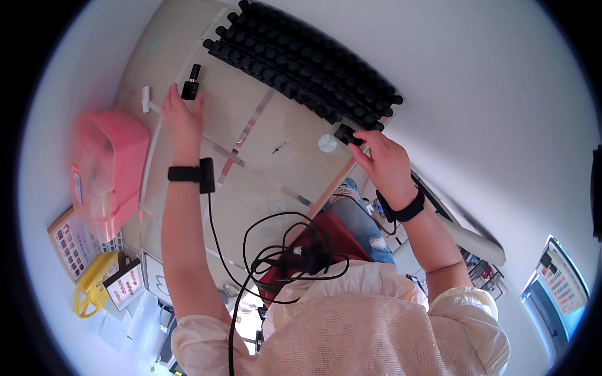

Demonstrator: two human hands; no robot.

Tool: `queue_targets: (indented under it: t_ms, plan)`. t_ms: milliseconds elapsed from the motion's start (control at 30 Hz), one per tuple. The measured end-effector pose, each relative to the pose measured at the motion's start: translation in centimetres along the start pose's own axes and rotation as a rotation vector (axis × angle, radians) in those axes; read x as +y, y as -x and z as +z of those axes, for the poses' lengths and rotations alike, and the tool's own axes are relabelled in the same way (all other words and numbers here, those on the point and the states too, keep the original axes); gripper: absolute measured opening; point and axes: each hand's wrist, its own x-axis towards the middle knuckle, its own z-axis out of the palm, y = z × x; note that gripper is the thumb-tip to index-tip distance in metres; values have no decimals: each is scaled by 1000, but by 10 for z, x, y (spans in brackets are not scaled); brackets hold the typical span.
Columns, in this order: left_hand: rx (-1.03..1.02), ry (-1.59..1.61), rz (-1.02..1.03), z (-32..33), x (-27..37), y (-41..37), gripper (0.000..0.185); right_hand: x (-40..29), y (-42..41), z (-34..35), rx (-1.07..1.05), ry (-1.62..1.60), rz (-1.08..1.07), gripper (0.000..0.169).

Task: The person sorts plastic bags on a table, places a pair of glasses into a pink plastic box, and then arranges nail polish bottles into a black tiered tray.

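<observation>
My left hand [182, 121] is over the table with its thumb and fingers apart, just below a black nail polish bottle [190, 89] with a slim black cap. I cannot tell whether the fingertips touch that bottle. At the front right, my right hand [384, 162] pinches another black bottle [346, 134] between thumb and fingers, at the near end of the rows. Many black nail polish bottles [301, 63] stand in tight rows along the far side of the table. A clear round disc [327, 143] lies beside the bottle in my right hand.
A pink plastic case [117, 164] borders the table on the left, near a small white tube [146, 99]. A small dark object [278, 148] lies mid-table [263, 188]. Looped black cable [282, 268] hangs before my body, one strand running to the left wrist strap [190, 174].
</observation>
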Motion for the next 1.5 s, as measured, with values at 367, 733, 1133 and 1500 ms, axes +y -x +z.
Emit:
queue_targets:
  t_ms: [367, 733, 1133, 1500]
  plan:
    - [-244, -11, -211, 10, -15, -7, 40, 2, -19, 16, 60, 181, -133, 17]
    - [-532, 1115, -414, -43, 59, 49, 36, 3, -25, 20, 87, 294, -112, 24]
    - [-783, 966, 161, -84, 159, 83, 39, -27, 4, -3, -229, -483, 257, 35]
    - [-897, 1819, -970, -27, 192, 72, 74, 13, 12, 7, 28, -1, -16, 20]
